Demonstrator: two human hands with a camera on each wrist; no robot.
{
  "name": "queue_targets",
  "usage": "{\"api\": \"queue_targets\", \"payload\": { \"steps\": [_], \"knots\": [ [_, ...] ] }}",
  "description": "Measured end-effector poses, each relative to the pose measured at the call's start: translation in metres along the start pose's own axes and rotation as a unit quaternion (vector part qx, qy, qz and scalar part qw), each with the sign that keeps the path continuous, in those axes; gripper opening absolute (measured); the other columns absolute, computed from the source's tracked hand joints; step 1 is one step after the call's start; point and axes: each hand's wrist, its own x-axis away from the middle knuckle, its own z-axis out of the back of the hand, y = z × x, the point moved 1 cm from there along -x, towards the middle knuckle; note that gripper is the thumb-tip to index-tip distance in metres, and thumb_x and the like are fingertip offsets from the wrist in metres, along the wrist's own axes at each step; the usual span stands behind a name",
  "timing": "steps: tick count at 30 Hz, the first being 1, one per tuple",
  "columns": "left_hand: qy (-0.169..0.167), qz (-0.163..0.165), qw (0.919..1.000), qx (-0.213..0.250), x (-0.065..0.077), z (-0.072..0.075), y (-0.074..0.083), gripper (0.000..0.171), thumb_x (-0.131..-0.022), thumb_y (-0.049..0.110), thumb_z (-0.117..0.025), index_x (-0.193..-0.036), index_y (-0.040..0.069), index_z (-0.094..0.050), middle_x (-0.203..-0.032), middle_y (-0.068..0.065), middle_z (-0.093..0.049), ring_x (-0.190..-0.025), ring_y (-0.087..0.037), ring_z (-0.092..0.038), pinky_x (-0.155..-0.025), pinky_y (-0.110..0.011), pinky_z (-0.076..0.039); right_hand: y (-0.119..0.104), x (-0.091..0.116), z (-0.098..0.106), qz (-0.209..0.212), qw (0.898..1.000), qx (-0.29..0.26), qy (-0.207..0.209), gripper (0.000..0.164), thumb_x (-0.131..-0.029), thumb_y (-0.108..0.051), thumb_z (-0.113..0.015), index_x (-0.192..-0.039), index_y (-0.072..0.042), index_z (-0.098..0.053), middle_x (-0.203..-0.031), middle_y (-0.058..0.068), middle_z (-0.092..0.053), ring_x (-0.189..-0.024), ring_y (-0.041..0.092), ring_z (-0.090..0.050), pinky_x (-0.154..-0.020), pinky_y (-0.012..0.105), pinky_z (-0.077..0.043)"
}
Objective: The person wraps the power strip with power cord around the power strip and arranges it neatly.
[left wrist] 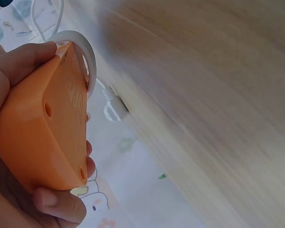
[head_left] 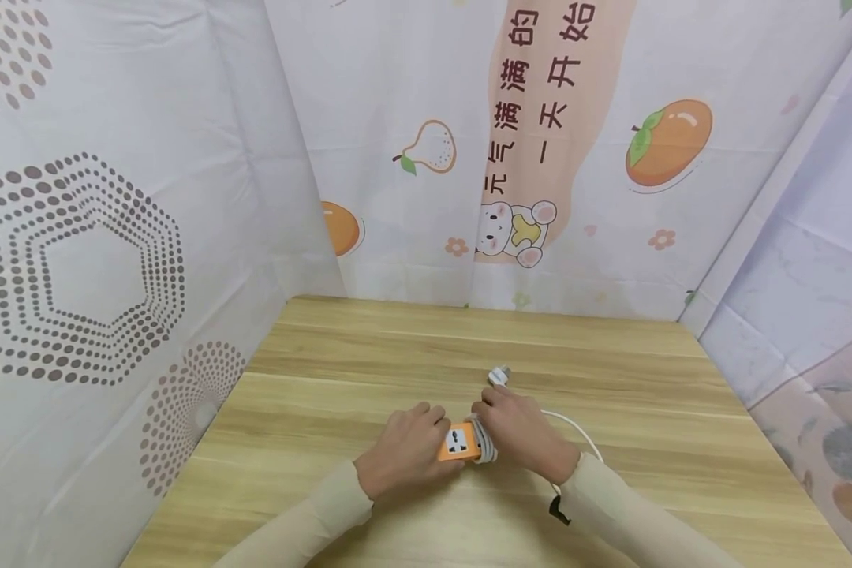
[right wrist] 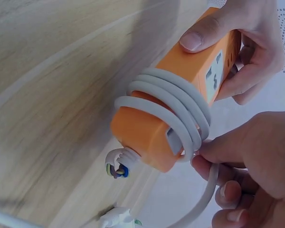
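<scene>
My left hand [head_left: 408,446] grips an orange power strip [head_left: 472,442] by one end, thumb along its side. White cord [right wrist: 173,92] loops several times round the strip's other end. There my right hand [head_left: 518,426] pinches the cord between thumb and fingers, close beside the loops, as the right wrist view shows. At the strip's end the cord's sheath is split, with coloured inner wires [right wrist: 118,171] bare. In the left wrist view the strip's plain underside [left wrist: 69,114] faces the camera. The cord's white plug [head_left: 498,376] lies on the table beyond my right hand.
A wood-grain table [head_left: 369,355] lies under both hands. Loose cord [head_left: 575,426] curves over it to the right, and a small black piece [head_left: 559,511] sits by my right forearm. Printed curtains [head_left: 390,237] stand along the back and sides.
</scene>
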Motion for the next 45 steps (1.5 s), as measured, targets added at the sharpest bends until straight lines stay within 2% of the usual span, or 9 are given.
{"api": "queue_targets", "payload": {
  "steps": [11, 15, 20, 24, 29, 34, 38, 45],
  "knots": [
    [0.004, 0.006, 0.9999, -0.008, -0.002, -0.001, 0.000, 0.056, -0.085, 0.069, -0.069, -0.097, 0.014, -0.071, -0.086, 0.004, -0.058, -0.070, -0.012, -0.047, -0.044, -0.023, -0.031, -0.001, 0.000, 0.001, -0.021, 1.000, 0.017, -0.004, 0.012, -0.084, -0.013, -0.086, -0.088, -0.013, -0.075, -0.078, -0.001, -0.055, -0.070, 0.014, -0.053, -0.045, 0.028, -0.045],
    [0.007, 0.013, 0.9999, -0.004, -0.003, -0.001, -0.001, 0.057, -0.086, 0.068, -0.069, -0.098, 0.013, -0.071, -0.086, 0.003, -0.058, -0.068, -0.012, -0.046, -0.043, -0.023, -0.031, 0.002, -0.001, 0.002, -0.038, 0.999, -0.022, -0.005, 0.009, -0.087, -0.012, -0.082, -0.094, -0.013, -0.076, -0.081, -0.002, -0.057, -0.071, 0.013, -0.055, -0.048, 0.027, -0.046],
    [0.018, 0.045, 0.9988, -0.010, -0.005, -0.001, -0.005, 0.058, -0.087, 0.067, -0.069, -0.095, 0.010, -0.072, -0.084, 0.002, -0.059, -0.067, -0.014, -0.050, -0.043, -0.025, -0.035, 0.005, -0.001, 0.003, -0.053, 0.995, -0.077, 0.024, 0.010, -0.088, -0.012, -0.080, -0.097, -0.010, -0.077, -0.081, -0.002, -0.060, -0.068, 0.011, -0.053, -0.052, 0.025, -0.046],
    [0.029, 0.064, 0.9975, 0.002, -0.008, -0.003, -0.010, 0.056, -0.086, 0.066, -0.071, -0.090, 0.010, -0.072, -0.087, 0.000, -0.064, -0.069, -0.015, -0.054, -0.043, -0.026, -0.037, 0.006, -0.002, 0.002, -0.059, 0.994, -0.087, 0.041, 0.008, -0.088, -0.012, -0.080, -0.094, -0.010, -0.076, -0.079, -0.003, -0.058, -0.064, 0.009, -0.048, -0.050, 0.023, -0.041],
    [0.025, 0.078, 0.9965, 0.014, -0.010, -0.004, -0.014, 0.056, -0.088, 0.065, -0.070, -0.090, 0.009, -0.071, -0.089, -0.002, -0.065, -0.070, -0.016, -0.055, -0.044, -0.025, -0.037, 0.005, -0.003, 0.002, -0.073, 0.990, -0.106, 0.050, 0.007, -0.087, -0.012, -0.081, -0.092, -0.011, -0.076, -0.075, -0.006, -0.055, -0.061, 0.006, -0.045, -0.049, 0.021, -0.038],
    [0.036, 0.086, 0.9956, -0.003, -0.012, -0.004, -0.013, 0.057, -0.086, 0.066, -0.071, -0.089, 0.009, -0.071, -0.085, -0.002, -0.062, -0.068, -0.016, -0.054, -0.043, -0.026, -0.038, 0.005, -0.002, 0.003, -0.081, 0.988, -0.118, 0.053, 0.010, -0.085, -0.010, -0.082, -0.094, -0.010, -0.077, -0.073, -0.007, -0.052, -0.061, 0.005, -0.043, -0.049, 0.020, -0.037],
    [0.029, 0.093, 0.9953, 0.006, -0.012, -0.005, -0.013, 0.058, -0.088, 0.066, -0.068, -0.090, 0.008, -0.071, -0.082, -0.002, -0.060, -0.066, -0.016, -0.052, -0.043, -0.026, -0.037, 0.006, -0.002, 0.002, -0.080, 0.988, -0.121, 0.052, 0.011, -0.085, -0.011, -0.082, -0.095, -0.010, -0.078, -0.074, -0.008, -0.054, -0.061, 0.004, -0.045, -0.049, 0.019, -0.038],
    [0.016, 0.147, 0.9884, 0.035, -0.012, -0.015, -0.022, 0.062, -0.090, 0.068, -0.064, -0.092, 0.007, -0.071, -0.078, -0.002, -0.058, -0.063, -0.017, -0.053, -0.045, -0.030, -0.039, 0.006, 0.002, 0.000, -0.057, 0.987, -0.144, 0.046, 0.014, -0.085, -0.010, -0.083, -0.098, -0.007, -0.078, -0.078, -0.006, -0.062, -0.063, 0.004, -0.052, -0.053, 0.020, -0.042]
  ]
}}
